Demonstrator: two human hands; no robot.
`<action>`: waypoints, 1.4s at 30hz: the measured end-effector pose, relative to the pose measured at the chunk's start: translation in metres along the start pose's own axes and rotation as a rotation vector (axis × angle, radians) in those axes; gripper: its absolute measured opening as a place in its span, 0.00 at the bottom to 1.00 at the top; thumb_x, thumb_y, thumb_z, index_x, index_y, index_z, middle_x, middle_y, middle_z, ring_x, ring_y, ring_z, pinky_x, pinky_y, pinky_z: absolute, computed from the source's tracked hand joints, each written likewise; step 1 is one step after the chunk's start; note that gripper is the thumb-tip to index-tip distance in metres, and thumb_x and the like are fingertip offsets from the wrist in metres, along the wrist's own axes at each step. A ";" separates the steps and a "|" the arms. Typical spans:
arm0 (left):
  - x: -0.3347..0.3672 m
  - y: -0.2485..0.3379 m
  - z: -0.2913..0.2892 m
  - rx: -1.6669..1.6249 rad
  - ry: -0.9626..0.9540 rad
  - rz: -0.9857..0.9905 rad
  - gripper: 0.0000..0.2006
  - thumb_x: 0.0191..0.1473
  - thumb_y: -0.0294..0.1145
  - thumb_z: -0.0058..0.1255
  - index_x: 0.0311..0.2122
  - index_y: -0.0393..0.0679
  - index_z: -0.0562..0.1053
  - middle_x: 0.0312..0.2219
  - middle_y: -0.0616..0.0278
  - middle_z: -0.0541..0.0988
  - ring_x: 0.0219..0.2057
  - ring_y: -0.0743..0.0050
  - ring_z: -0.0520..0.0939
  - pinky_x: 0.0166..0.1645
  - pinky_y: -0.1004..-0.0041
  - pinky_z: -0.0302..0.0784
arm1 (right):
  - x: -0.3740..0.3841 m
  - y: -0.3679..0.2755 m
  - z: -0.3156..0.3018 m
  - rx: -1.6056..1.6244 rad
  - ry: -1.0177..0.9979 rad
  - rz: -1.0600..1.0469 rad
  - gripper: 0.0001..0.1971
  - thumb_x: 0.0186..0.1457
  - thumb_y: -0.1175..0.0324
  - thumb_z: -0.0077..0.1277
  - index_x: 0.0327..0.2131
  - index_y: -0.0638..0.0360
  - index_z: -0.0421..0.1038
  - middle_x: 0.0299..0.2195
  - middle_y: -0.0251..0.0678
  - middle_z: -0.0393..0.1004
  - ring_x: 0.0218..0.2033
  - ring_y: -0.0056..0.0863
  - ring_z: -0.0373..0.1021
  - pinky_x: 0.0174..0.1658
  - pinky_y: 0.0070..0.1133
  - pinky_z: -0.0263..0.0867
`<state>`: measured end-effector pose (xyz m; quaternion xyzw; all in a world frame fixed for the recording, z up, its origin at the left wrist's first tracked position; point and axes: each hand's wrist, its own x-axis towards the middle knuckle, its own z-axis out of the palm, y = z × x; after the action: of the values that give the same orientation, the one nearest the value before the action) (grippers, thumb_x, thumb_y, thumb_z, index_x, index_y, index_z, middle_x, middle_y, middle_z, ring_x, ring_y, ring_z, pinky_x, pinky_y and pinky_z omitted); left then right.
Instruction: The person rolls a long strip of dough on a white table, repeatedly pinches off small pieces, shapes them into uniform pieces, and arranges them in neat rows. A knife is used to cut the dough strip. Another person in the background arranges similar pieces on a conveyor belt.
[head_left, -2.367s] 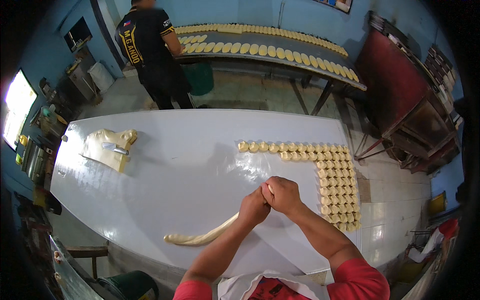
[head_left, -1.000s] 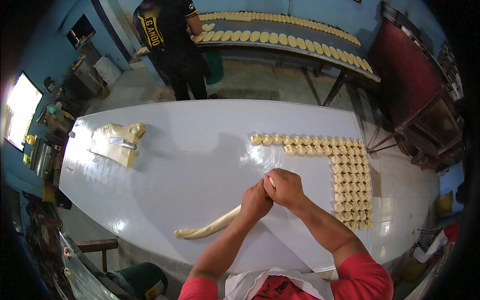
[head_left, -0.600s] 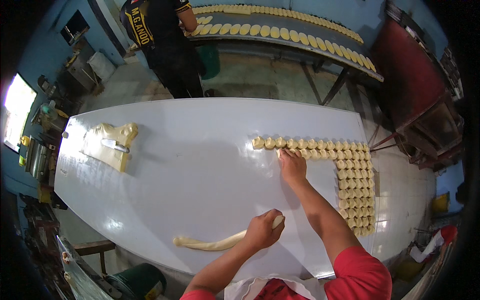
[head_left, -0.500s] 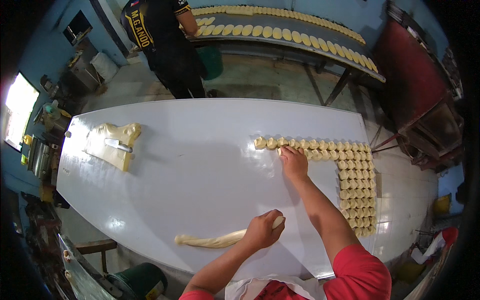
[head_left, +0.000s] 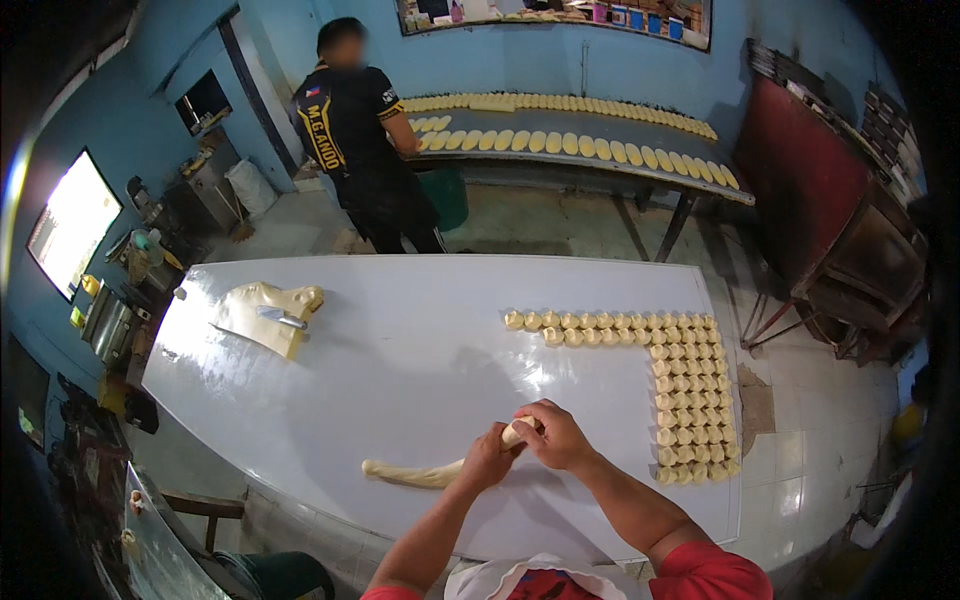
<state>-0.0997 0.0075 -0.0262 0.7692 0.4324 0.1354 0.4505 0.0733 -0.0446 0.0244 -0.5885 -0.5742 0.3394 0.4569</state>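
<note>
**Both hands on the end of a dough rope**

From the head view I see my left hand (head_left: 487, 457) wrapped around the dough rope (head_left: 415, 473) near its right end, fingers curled closed on it. My right hand (head_left: 556, 436) sits just beside, touching the left, its fingertips pinching the pale tip of the rope that pokes up between the two hands. The rope lies on the white table (head_left: 400, 380) near its front edge and runs off to the left from my left hand, tapering to a rounded end.

To the right of my hands, small dough pieces (head_left: 690, 400) lie in tidy rows — one band along the far side, one wider block down the right side, forming an L. At the far left corner of the table rests a flat slab of dough (head_left: 262, 322) with a scraper (head_left: 282, 318) lying on it.

Beyond the table a person in a dark shirt (head_left: 350, 130) stands with their back to me at a long bench (head_left: 600, 165) lined with rows of shaped dough — well apart from my hands
</note>
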 end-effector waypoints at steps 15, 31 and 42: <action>0.074 -0.001 -0.045 0.104 -0.045 0.193 0.11 0.56 0.31 0.52 0.44 0.41 0.72 0.38 0.45 0.81 0.40 0.36 0.81 0.42 0.52 0.78 | 0.095 0.025 0.032 -0.677 0.326 -0.126 0.11 0.59 0.61 0.54 0.26 0.55 0.71 0.20 0.37 0.75 0.21 0.40 0.73 0.26 0.33 0.69; 0.054 -0.002 -0.069 -0.089 0.082 0.199 0.31 0.55 0.30 0.59 0.63 0.42 0.61 0.54 0.39 0.72 0.48 0.39 0.80 0.50 0.55 0.79 | 0.157 0.117 0.023 -0.744 0.369 0.212 0.22 0.57 0.57 0.62 0.53 0.51 0.75 0.47 0.38 0.77 0.51 0.37 0.70 0.52 0.33 0.68; 0.049 -0.032 -0.053 -0.130 -0.038 -0.039 0.19 0.53 0.39 0.64 0.43 0.40 0.71 0.35 0.45 0.82 0.40 0.39 0.82 0.41 0.52 0.77 | 0.065 -0.003 0.053 -0.314 0.074 -0.021 0.18 0.64 0.57 0.53 0.50 0.60 0.74 0.40 0.45 0.79 0.38 0.41 0.77 0.45 0.32 0.73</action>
<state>-0.1198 0.0837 -0.0317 0.7323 0.4290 0.1396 0.5101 0.0309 0.0269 0.0168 -0.6588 -0.6090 0.2187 0.3837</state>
